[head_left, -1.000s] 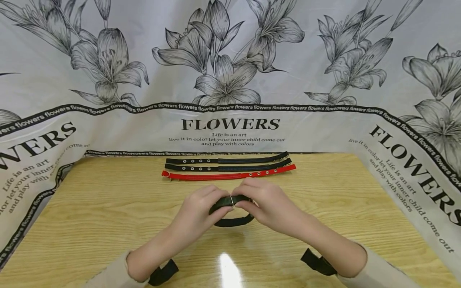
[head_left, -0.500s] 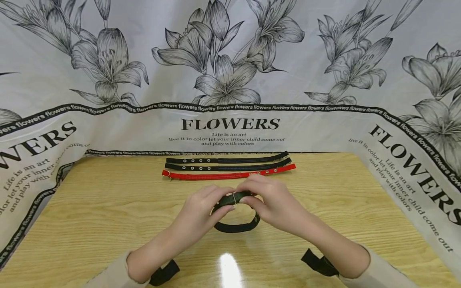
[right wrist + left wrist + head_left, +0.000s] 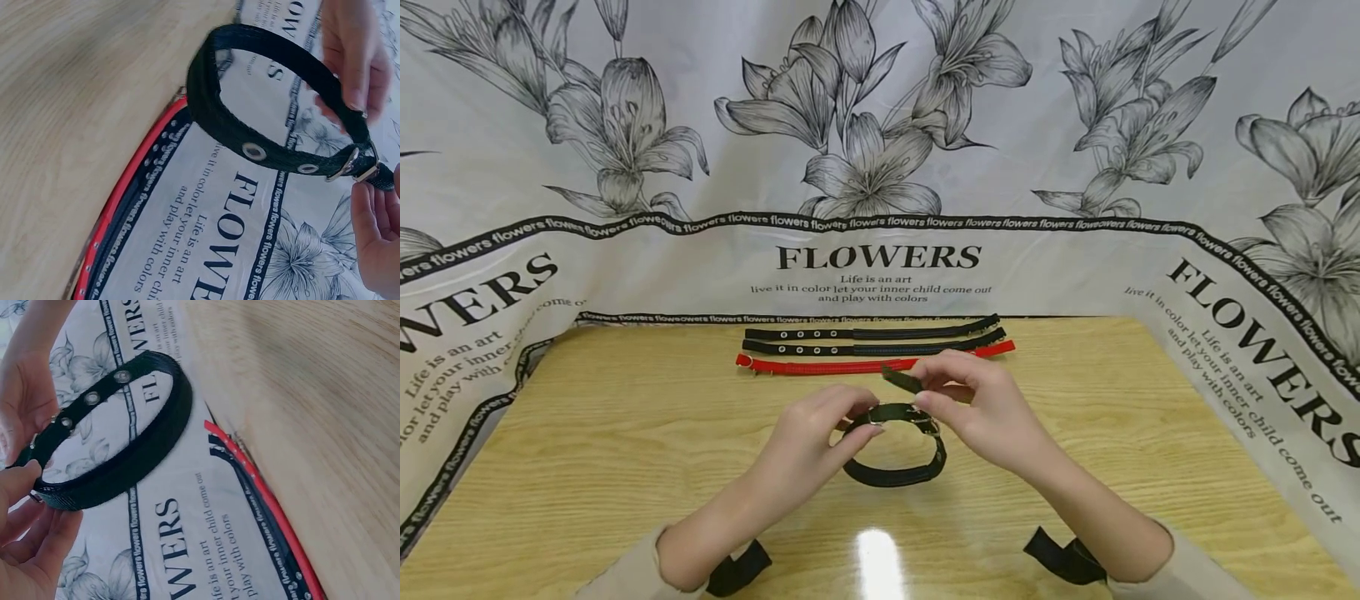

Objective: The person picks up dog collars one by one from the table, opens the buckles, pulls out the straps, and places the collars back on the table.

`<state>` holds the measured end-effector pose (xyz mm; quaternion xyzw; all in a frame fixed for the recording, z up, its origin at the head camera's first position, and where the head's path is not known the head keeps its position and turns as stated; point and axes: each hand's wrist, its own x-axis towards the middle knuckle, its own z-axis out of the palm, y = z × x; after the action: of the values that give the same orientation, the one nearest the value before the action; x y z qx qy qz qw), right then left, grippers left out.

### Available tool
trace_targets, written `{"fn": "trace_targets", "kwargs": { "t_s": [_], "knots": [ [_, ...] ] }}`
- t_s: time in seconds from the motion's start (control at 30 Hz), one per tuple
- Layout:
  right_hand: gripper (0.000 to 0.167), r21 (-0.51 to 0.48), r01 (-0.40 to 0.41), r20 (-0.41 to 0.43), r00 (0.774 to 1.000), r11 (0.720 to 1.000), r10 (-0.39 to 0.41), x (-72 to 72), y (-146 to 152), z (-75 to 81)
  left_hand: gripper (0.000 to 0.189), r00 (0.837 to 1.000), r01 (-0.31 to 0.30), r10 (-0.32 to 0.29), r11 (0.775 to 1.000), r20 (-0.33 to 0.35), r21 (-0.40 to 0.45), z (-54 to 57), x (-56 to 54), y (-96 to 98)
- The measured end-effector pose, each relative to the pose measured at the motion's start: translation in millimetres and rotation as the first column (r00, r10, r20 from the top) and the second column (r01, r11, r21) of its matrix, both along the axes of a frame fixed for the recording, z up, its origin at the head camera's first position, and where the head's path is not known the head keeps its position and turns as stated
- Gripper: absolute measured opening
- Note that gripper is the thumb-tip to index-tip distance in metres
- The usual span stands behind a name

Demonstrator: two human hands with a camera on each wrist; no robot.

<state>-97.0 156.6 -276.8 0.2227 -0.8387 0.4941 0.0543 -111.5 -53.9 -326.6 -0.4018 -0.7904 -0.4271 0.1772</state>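
A black dog collar (image 3: 895, 477), bent into a ring, is held up over the table between both hands. Eyelets line part of the strap, and a metal buckle (image 3: 369, 170) and D-ring (image 3: 344, 165) show in the right wrist view. My left hand (image 3: 808, 433) pinches the ring's left side between thumb and fingers. At the buckle side, my right hand (image 3: 981, 408) holds the strap with thumb and fingers, its tail end (image 3: 901, 380) sticking up to the left. The right fingers partly cover the buckle in the head view.
Two black collars (image 3: 895, 334) and a red collar (image 3: 835, 367) lie side by side at the back of the wooden table (image 3: 625, 433). Behind them hangs a flower-printed cloth (image 3: 700, 267), which also runs along both sides.
The right hand has shifted slightly up and right, and the strap's tail end now stands free of the ring. The ring has opened wider below; the left hand stays nearly in place.
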Motion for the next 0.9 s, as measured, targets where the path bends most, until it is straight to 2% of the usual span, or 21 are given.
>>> {"fn": "trace_targets", "kwargs": {
  "t_s": [0.13, 0.27, 0.33, 0.53, 0.73, 0.9],
  "knots": [
    [0.014, -0.109, 0.054, 0.117, 0.992, 0.993, -0.042, -0.8, 1.0, 1.9, 0.020, 0.998, -0.003, 0.000, 0.999, 0.070, 0.033, -2.4, 1.1, -0.3],
    [0.017, -0.131, 0.061, 0.137, 0.990, 0.990, -0.042, -0.4, 0.3, 2.4, 0.022, 0.992, -0.011, 0.005, 0.999, 0.124, 0.052, -3.1, 2.0, -0.8],
    [0.018, -0.140, 0.056, 0.139, 0.990, 0.989, -0.036, 0.5, -0.2, 2.4, 0.023, 0.992, -0.014, 0.008, 0.999, 0.128, 0.045, -2.8, 2.7, -1.3],
    [0.020, -0.148, 0.046, 0.125, 0.992, 0.988, -0.027, 0.5, -3.0, 1.7, 0.024, 0.999, -0.024, 0.023, 1.000, 0.044, 0.015, -3.2, 4.1, -1.0],
    [0.020, -0.167, 0.013, 0.112, 0.994, 0.986, 0.006, 0.9, -7.4, 1.1, 0.022, 0.998, -0.049, 0.050, 0.999, -0.025, 0.023, -2.4, 4.9, 2.6],
    [0.022, -0.159, -0.028, 0.047, 0.998, 0.987, 0.036, 1.5, -8.4, -0.6, 0.016, 0.999, -0.032, 0.034, 0.997, -0.031, 0.076, -1.6, 4.2, 4.4]
  ]
}}
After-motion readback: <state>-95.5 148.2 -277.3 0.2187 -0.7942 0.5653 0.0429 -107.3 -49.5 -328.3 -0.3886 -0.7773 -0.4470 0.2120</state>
